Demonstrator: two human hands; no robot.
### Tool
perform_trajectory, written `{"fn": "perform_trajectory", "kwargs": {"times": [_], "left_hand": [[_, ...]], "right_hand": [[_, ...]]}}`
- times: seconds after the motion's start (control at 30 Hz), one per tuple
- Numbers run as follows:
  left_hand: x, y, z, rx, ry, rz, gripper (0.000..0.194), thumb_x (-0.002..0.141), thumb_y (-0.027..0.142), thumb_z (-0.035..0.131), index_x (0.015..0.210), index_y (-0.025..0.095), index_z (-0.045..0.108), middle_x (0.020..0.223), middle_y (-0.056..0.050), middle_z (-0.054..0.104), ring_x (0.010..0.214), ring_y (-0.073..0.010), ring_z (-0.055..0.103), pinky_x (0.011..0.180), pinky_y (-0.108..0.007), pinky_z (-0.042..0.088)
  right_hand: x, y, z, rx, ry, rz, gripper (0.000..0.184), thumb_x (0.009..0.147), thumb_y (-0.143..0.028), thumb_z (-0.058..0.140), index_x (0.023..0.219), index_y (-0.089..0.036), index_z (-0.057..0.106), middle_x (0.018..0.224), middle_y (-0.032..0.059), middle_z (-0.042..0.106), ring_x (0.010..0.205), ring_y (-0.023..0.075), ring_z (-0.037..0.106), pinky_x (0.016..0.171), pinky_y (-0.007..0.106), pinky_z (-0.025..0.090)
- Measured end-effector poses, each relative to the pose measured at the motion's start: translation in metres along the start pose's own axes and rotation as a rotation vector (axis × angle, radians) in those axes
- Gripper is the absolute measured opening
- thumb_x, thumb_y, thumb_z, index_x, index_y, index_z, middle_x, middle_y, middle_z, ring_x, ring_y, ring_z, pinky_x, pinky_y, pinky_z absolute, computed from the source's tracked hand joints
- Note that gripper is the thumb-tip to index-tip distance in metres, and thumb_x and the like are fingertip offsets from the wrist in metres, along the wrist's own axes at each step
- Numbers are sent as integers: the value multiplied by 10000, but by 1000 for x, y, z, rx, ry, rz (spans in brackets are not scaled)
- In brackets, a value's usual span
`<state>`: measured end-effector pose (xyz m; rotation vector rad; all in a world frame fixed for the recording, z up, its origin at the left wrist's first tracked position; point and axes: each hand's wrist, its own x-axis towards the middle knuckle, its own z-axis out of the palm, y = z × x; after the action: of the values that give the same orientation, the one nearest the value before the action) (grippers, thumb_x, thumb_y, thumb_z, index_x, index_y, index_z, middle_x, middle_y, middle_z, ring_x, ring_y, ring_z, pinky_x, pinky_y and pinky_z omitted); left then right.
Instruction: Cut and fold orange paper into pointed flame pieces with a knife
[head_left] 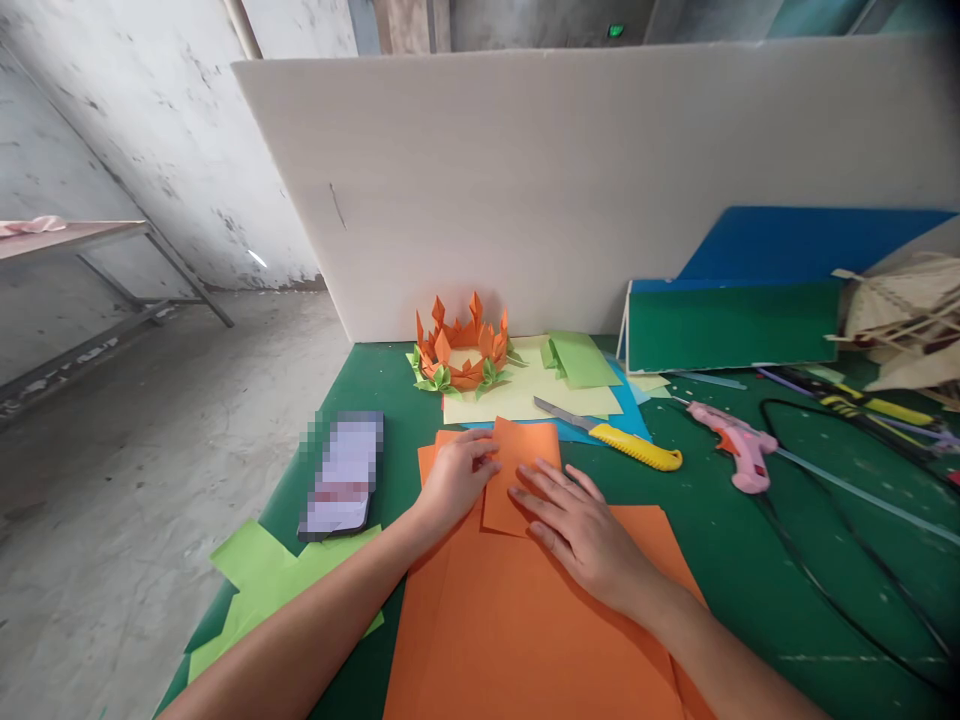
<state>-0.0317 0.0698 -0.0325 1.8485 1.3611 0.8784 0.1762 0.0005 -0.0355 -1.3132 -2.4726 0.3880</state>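
Note:
A small folded piece of orange paper lies on larger orange sheets in front of me. My left hand is at its left edge, fingers bent and closed together on that edge. Spread flat over the paper's right side are the fingers of my right hand, holding nothing. Just beyond the hands, a yellow-handled utility knife rests with its blade out. Behind the sheets stands an orange folded-paper crown with green paper leaves around its base.
A phone and green paper pieces lie at left. Cream sheets and folded green paper are behind. At right are a pink glue gun with a cord and a green board. A white panel borders the table's back.

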Motion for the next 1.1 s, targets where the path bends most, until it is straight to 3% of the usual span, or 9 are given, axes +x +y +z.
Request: {"fn": "perform_trajectory", "kwargs": {"times": [0.13,0.3,0.5,0.73,0.93,1.1], "left_hand": [[-1,0,0,101,11,71,206,832,139,580,947,179,746,1321,-97,577,801,-163,653,758,-330,555],[-2,4,-1,163,-35,137,221,863,145,523,865,183,742,1166,-80,645,833,-180,657,751,-318,539],[-4,7,0,269,-93,221,296,897,121,458,800,184,729,1134,-99,683,1006,-247,633,862,-371,512],[-8,8,3,299,-90,260,235,891,158,493,808,198,709,1023,-106,695,895,-233,601,792,-337,506],[-7,9,3,293,-99,270,243,897,174,507,714,194,666,953,-114,678,809,-225,569,756,-331,465],[-8,11,3,321,-116,282,299,913,150,473,662,196,629,866,-99,659,724,-209,526,704,-322,429]], "right_hand": [[0,0,1,-15,7,-12,386,1022,-346,375,1377,-351,528,1547,26,389,1436,296,323,1117,602,309],[1,0,1,-18,17,-22,389,1015,-340,395,1381,-366,522,1529,31,419,1423,293,350,1111,596,327],[1,0,1,-26,10,-17,386,1016,-337,386,1373,-363,531,1532,25,414,1426,302,342,1107,615,319],[0,-3,-7,-23,59,18,388,1002,-326,420,1368,-299,546,1479,60,487,1367,292,443,1096,582,351],[-4,5,-23,-56,134,116,370,1007,-262,380,1029,-262,749,1186,43,722,1142,265,636,1035,526,396],[5,6,-24,-111,194,105,341,982,-235,431,815,-230,728,1005,58,761,967,267,656,861,461,453]]}}
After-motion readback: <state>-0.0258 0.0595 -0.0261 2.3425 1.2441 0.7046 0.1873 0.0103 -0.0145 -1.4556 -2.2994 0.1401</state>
